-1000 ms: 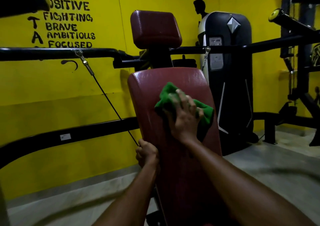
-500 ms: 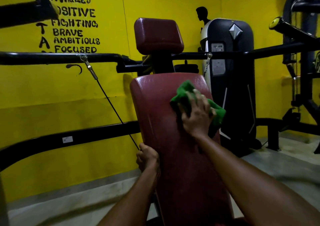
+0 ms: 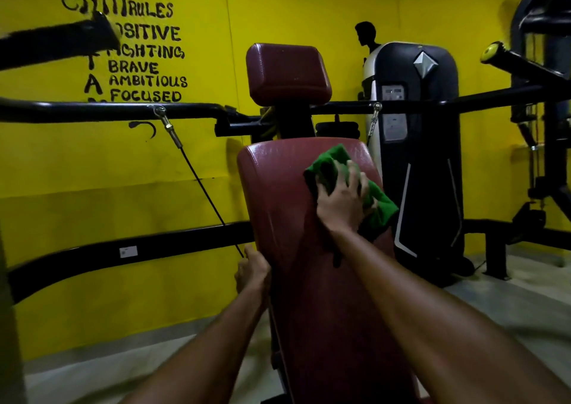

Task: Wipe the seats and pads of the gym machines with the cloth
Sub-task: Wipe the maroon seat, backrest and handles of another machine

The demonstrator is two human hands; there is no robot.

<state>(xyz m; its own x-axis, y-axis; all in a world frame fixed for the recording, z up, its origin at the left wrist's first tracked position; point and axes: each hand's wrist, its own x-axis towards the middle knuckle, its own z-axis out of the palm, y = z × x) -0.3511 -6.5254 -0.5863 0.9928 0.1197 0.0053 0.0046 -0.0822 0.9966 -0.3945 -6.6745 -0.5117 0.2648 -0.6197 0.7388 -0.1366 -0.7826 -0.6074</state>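
Observation:
A long maroon back pad tilts away from me in the middle of the head view. My right hand presses a bunched green cloth against its upper right part, fingers curled over the cloth. Part of the cloth hangs off the pad's right edge. My left hand grips the pad's left edge lower down. Above the back pad stands a smaller maroon head pad on a black post.
Black machine arms run left and right behind the pad, with a thin cable slanting down on the left. A black weight-stack housing stands at right. A yellow wall with painted words is close behind. Grey floor lies below.
My right hand has slid the green cloth up and to the right across the back pad. My left hand keeps its hold on the pad's left edge.

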